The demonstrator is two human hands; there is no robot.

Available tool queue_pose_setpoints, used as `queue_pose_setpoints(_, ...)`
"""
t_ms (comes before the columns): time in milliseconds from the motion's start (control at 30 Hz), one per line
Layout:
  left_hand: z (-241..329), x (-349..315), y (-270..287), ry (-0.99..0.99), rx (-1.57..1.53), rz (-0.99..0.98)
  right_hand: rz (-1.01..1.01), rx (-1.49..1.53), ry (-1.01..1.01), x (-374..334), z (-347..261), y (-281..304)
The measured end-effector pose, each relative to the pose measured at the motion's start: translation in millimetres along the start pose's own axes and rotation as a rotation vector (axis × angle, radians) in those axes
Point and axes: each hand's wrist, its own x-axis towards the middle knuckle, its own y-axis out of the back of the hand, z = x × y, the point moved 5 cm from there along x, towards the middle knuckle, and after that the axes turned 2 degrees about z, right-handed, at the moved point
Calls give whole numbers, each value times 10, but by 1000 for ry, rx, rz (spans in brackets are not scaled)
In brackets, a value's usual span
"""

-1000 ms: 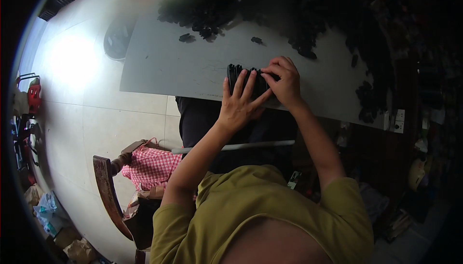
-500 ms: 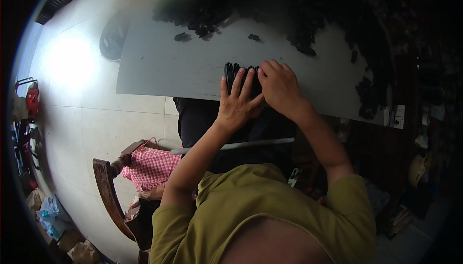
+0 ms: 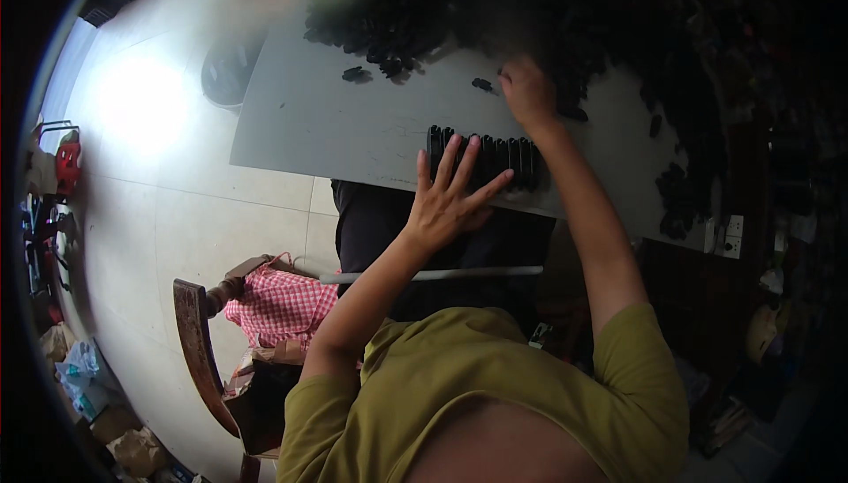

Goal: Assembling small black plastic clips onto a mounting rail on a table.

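Note:
On the grey tabletop (image 3: 331, 121), a row of small black pieces (image 3: 524, 162) stands side by side near the front edge. My left hand (image 3: 444, 209) lies over this row with its fingers spread and the tips resting on it. Farther off, my right hand (image 3: 529, 94) is at the near side of a dark heap of loose black pieces (image 3: 380, 33), its fingers curled together. What those fingers hold, if anything, is hidden. One loose black piece (image 3: 482, 85) lies just left of the right hand, and another loose piece (image 3: 357, 74) lies farther left.
More black pieces (image 3: 677, 196) lie along the table's right side, near wall sockets (image 3: 733, 236). A grey bar (image 3: 433, 274) crosses in front of me. At the left stand a wooden chair (image 3: 196, 346) and a pink checked cloth (image 3: 281, 302). The far heap is partly blurred.
My right hand has left the row of black pieces and moved away from me to the heap. The left hand stays on the row, more of which now shows. The view has shifted slightly.

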Motion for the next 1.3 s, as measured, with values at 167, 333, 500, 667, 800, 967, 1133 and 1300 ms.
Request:
queue_pose_setpoints(167,231,-105,1005,-101,-458,446,-75,97,-129,-160,103,45)
queue_pose_setpoints(333,605,-366,2295,-526,-809,1576,-291,285,-307,-299,244,109)
queue_pose_setpoints(500,617,-158,2479,-316,-1199,709,-169,524,-309,-502,-40,417)
queue_pose_setpoints(667,551,-356,2071,-470,-662,856,-85,540,-92,-700,-463,582)
queue_pose_setpoints(800,141,90,929,-84,-379,182,34,365,11,-784,-626,551)
queue_pose_setpoints(967,-7,-19,317,-13,-139,-19,47,253,64,-801,-713,461)
queue_pose_setpoints(1133,-15,-73,189,-52,-43,-8,50,124,160,-809,-810,481)
queue_pose_setpoints(1300,-27,-86,161,-59,-45,13,-46,57,191,-947,-864,548)
